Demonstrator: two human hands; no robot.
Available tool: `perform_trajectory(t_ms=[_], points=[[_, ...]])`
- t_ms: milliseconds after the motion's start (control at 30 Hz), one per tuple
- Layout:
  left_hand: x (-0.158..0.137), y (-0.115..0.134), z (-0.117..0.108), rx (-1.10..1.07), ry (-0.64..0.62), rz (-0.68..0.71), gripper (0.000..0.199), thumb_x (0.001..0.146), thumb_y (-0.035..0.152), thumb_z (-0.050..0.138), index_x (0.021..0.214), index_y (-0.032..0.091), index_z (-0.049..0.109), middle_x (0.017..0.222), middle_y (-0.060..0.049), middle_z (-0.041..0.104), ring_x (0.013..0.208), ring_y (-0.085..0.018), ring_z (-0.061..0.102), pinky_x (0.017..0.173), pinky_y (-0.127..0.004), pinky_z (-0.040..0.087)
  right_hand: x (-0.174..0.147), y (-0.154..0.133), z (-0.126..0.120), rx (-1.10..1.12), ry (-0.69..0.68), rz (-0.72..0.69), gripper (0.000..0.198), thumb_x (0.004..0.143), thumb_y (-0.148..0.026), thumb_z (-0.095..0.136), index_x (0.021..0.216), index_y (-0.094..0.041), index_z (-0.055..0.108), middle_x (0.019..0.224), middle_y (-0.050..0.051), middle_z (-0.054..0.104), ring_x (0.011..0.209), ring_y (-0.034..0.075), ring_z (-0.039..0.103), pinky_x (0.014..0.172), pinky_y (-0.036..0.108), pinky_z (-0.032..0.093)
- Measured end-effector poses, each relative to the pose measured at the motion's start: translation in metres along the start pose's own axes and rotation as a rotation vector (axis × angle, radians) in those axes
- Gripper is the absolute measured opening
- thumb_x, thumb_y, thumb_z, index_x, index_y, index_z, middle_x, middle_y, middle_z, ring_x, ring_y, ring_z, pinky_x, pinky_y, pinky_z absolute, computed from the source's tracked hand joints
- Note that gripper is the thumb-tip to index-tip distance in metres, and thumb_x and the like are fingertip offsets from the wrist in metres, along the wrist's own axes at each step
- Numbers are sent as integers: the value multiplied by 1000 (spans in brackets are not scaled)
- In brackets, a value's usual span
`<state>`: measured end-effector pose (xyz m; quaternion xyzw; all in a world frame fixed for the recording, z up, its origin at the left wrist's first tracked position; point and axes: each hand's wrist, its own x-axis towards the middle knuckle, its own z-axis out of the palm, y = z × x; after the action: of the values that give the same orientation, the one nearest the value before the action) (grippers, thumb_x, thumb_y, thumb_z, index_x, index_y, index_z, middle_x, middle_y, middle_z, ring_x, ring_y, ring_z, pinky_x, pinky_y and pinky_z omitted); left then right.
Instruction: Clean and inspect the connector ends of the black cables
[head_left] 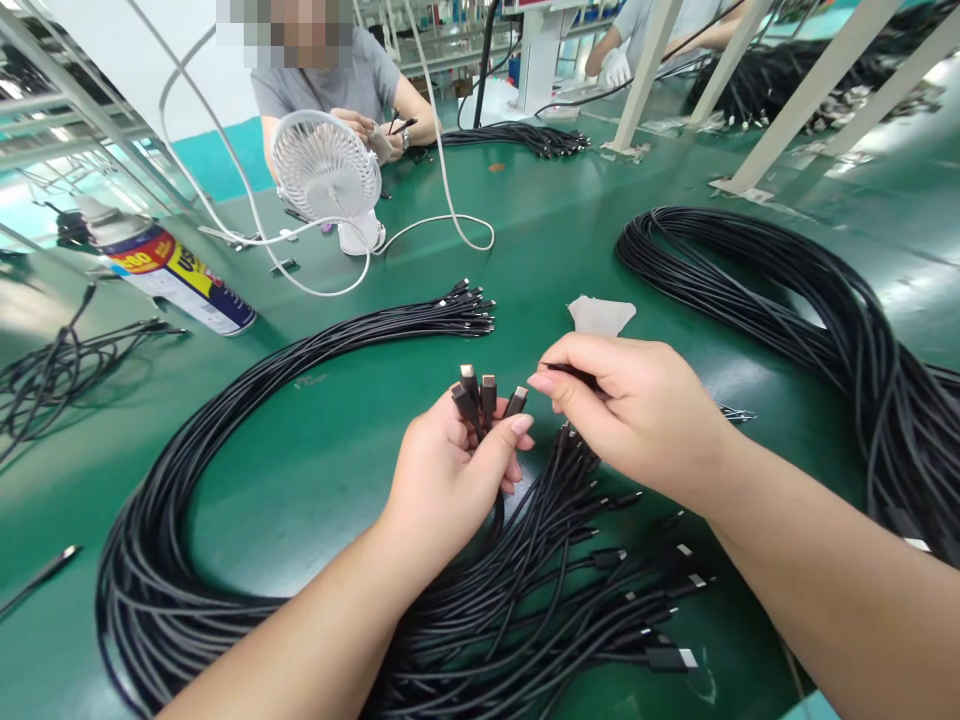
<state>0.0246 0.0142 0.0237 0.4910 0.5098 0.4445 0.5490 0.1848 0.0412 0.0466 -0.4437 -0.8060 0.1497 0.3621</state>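
Note:
My left hand [457,460] is closed round several black USB cables. Their plugs [489,388] fan upward past the fingers, with bare metal tips showing. Close by on the right, my right hand [630,400] pinches a slim dark object [574,375], mostly hidden in the fist; its kind cannot be made out. Its fingertips are just beside the rightmost plug. Under both hands lies a large curved bundle of black cables [217,430], with many loose plugs spread toward the lower right.
A second cable coil [780,270] lies at right, near a pale scrap of cloth or paper [600,316]. A white fan [330,170], its cord and a spray can [176,265] stand at left. Across the green table [540,240] a person [360,80] handles cables; another works farther right.

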Motion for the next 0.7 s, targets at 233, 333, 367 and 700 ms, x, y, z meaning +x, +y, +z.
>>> perform_trajectory(t_ms=[233, 333, 367, 700], points=[[1, -4, 0, -39, -9, -10, 18, 80, 28, 68, 85, 15, 56, 61, 2, 65, 43, -8, 56, 42, -19, 49, -3, 8, 0, 48, 31, 6, 9, 87, -13, 54, 83, -18, 60, 74, -1, 65, 62, 10, 56, 57, 22, 42], [2, -5, 0, -63, -18, -3, 16, 82, 26, 66, 86, 15, 56, 62, 2, 64, 44, -8, 56, 42, -19, 49, -4, 10, 2, 30, 65, -3, 13, 87, -15, 55, 99, -16, 59, 93, 5, 66, 77, 15, 61, 62, 25, 45], [2, -5, 0, -69, -24, 2, 14, 83, 26, 65, 86, 15, 56, 63, 2, 65, 44, -8, 56, 42, -19, 49, -4, 11, 2, 13, 58, 0, 16, 88, -17, 55, 103, -16, 58, 97, 7, 66, 81, 16, 61, 63, 26, 45], [5, -3, -4, -94, -167, 27, 23, 91, 34, 56, 78, 15, 57, 53, 1, 59, 41, -10, 52, 43, -23, 45, -11, 5, 5, -326, -38, -195, 25, 93, -14, 42, 93, -15, 67, 87, 3, 70, 68, 15, 63, 55, 27, 40]])
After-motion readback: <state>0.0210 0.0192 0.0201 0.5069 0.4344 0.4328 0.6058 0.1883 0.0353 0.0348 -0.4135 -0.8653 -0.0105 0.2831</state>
